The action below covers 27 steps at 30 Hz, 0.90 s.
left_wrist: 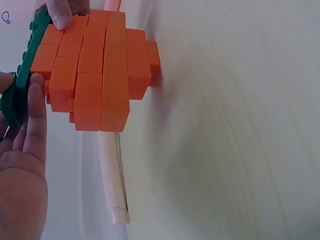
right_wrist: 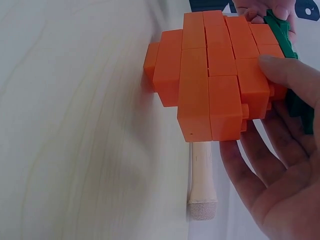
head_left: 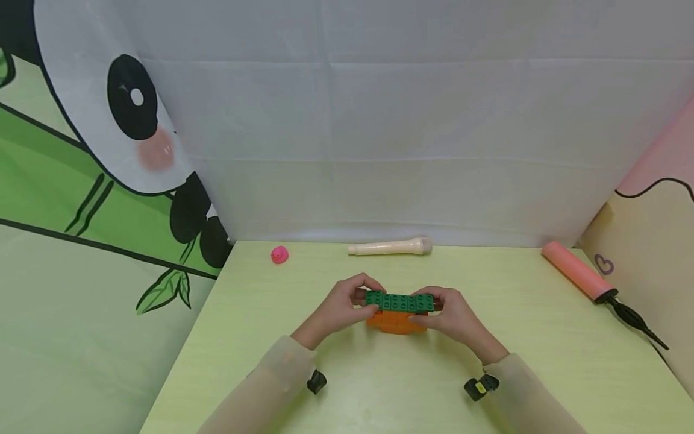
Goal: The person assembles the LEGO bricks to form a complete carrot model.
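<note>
Both hands hold one toy-brick build at the middle of the table, a stepped orange brick body (head_left: 396, 323) with a row of studded green bricks (head_left: 400, 302) on top. My left hand (head_left: 344, 304) pinches the left end of the green row between thumb and fingers. On the other side, my right hand (head_left: 452, 313) grips the build, its thumb lying on the orange bricks (right_wrist: 210, 75) and its fingers behind. Seen from the left wrist, the orange body (left_wrist: 90, 75) narrows in steps down toward the table top.
A pale toy microphone (head_left: 390, 246) lies along the back edge, with a small pink rounded object (head_left: 279, 254) to its left. At the right edge lies a pink pump (head_left: 577, 271) with a black tapered end. White cloth (head_left: 379, 138) hangs behind the table.
</note>
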Each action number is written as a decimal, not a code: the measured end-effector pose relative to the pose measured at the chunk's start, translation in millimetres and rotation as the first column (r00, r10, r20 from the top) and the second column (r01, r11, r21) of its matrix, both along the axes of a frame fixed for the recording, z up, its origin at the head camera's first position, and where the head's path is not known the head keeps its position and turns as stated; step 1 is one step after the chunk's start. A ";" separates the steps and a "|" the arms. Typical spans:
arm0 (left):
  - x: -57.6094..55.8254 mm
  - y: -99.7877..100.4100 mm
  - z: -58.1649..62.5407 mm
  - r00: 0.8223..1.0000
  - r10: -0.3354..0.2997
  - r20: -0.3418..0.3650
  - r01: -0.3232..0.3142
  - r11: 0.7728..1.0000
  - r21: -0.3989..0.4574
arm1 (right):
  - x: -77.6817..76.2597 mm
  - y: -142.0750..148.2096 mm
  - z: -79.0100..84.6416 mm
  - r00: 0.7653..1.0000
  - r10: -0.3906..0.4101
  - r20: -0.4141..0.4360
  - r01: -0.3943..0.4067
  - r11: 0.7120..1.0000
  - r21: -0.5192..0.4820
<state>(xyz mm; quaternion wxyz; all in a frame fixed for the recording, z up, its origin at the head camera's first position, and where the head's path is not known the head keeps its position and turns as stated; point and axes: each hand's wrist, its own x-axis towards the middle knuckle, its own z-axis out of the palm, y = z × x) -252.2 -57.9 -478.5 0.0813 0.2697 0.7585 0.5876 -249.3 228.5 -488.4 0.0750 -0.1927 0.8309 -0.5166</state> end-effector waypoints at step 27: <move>-1.3 2.7 9.6 0.999 0.023 -0.027 -0.026 0.992 -0.122 | -0.6 -0.3 1.8 1.000 0.016 -0.001 -0.016 1.000 0.014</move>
